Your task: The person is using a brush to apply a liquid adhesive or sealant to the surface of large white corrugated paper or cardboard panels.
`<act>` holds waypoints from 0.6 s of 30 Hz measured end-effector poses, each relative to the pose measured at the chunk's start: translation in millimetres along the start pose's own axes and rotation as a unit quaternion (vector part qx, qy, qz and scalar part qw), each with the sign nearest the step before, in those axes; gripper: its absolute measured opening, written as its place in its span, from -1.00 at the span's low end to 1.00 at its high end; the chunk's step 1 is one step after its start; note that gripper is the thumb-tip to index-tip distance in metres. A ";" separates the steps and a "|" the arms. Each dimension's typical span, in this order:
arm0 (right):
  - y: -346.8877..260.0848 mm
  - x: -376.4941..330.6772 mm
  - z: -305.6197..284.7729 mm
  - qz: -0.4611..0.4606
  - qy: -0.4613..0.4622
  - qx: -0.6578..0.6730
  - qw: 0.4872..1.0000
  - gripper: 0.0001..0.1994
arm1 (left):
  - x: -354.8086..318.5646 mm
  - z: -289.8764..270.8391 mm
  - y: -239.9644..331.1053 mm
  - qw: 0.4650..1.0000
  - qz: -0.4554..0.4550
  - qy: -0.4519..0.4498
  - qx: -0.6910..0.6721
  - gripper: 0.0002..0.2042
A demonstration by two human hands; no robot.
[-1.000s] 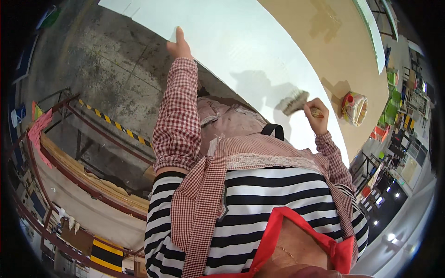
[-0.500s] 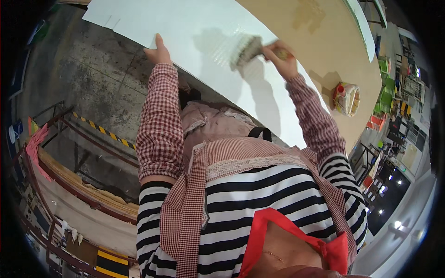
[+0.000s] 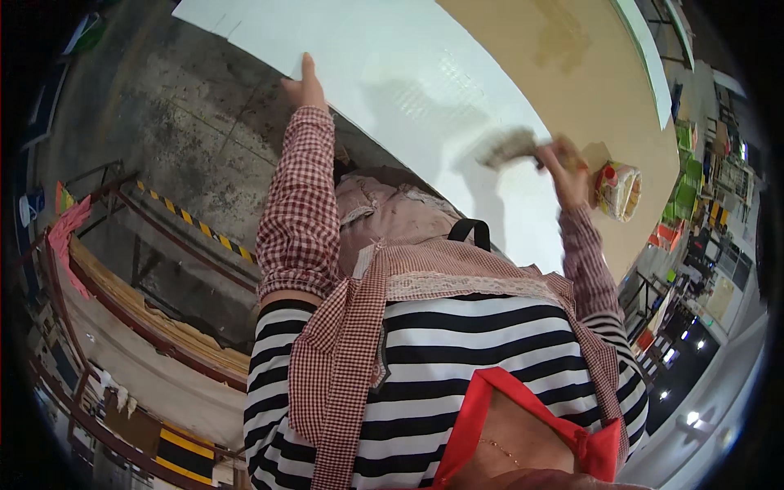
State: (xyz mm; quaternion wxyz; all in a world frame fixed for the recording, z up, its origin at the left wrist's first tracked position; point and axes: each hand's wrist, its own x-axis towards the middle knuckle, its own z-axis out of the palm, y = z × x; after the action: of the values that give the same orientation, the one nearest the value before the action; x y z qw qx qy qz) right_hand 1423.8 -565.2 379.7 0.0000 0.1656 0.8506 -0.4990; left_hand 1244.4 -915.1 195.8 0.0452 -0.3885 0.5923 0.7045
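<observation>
A large white sheet (image 3: 392, 73) lies on a tan worktable (image 3: 572, 73). My left hand (image 3: 304, 85) rests flat on the sheet's near edge, fingers together, pressing it down. My right hand (image 3: 565, 167) is closed on the handle of a wide brush (image 3: 508, 145), whose bristles are blurred over the right part of the sheet. Both my forearms wear red checked sleeve covers.
A small open container with a red rim (image 3: 618, 190) stands on the table just right of my right hand. A grey concrete floor (image 3: 147, 114) with a yellow-black striped strip (image 3: 196, 224) lies to the left. Wooden boards on a metal rack (image 3: 122, 302) sit at lower left.
My right hand has carried the brush from the upper middle of the sheet back down to the right. My left hand stays on the sheet's edge.
</observation>
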 end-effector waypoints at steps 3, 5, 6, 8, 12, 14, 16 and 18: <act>-32.5 76.7 93.4 -0.145 -0.070 0.077 0.984 -0.86 | -3.3 5.4 1.4 0.998 -0.023 0.044 0.036 -0.09; -50.6 112.5 144.4 -0.265 -0.079 0.060 0.959 -0.87 | 3.6 1.4 -3.6 0.999 0.037 -0.024 0.024 -0.17; -51.4 117.1 156.7 -0.264 -0.087 0.060 0.959 -0.87 | 5.5 1.9 -5.3 0.997 0.069 -0.011 0.042 -0.25; -50.2 122.5 168.0 -0.314 -0.101 -0.003 0.944 -0.92 | 4.3 8.2 -7.0 0.997 0.066 0.017 0.048 -0.27; -7.4 65.8 110.1 -0.231 -0.109 -0.100 0.962 -0.86 | 5.8 5.4 -7.5 0.996 0.077 0.032 0.018 -0.39; 3.0 31.9 66.2 -0.185 -0.126 -0.140 0.965 -0.85 | 6.4 5.8 -7.4 0.996 0.086 0.021 -0.007 -0.47; 1.0 23.1 45.6 -0.167 -0.128 -0.148 0.966 -0.84 | 11.0 2.9 -10.6 0.995 0.092 0.026 -0.012 -0.46; -4.7 26.6 35.1 -0.066 -0.129 -0.153 0.978 -0.83 | 13.6 6.4 -15.4 0.995 0.095 0.023 -0.017 -0.46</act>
State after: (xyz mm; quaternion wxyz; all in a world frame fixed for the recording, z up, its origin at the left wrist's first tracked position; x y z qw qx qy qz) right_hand 1391.6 -589.6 361.6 0.1022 0.0419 0.9190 -0.3785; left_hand 1239.9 -910.4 175.2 -0.0429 -0.3473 0.6151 0.7065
